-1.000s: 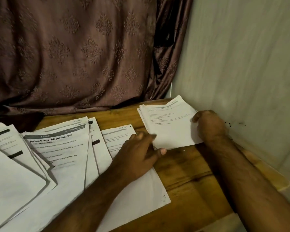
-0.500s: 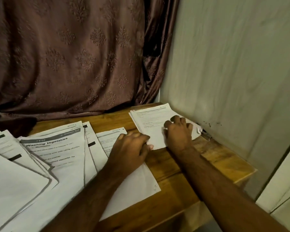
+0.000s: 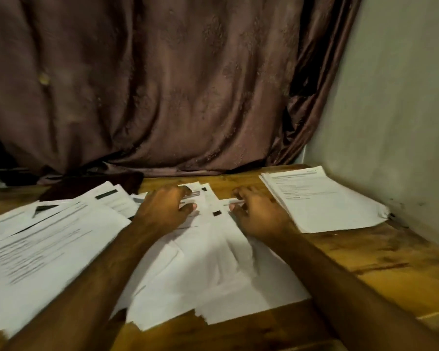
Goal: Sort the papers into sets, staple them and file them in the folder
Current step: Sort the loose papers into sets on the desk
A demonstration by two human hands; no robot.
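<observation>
White papers [image 3: 208, 269] under both hands

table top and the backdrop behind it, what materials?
Table: looks like wood with a yellowish-brown finish, going by the grain streaks and dark knots; solid or veneer, can't tell. Backdrop: a brown woven curtain with a slight sheen, hanging in folds with a faint raised floral pattern.

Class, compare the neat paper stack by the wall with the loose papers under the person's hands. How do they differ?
The neat white paper stack lies squared near the grey wall; the loose white papers lie fanned and overlapping. The stack is untouched; the left hand and right hand rest on the loose papers. Both are white printed sheets on the wooden table.
</observation>
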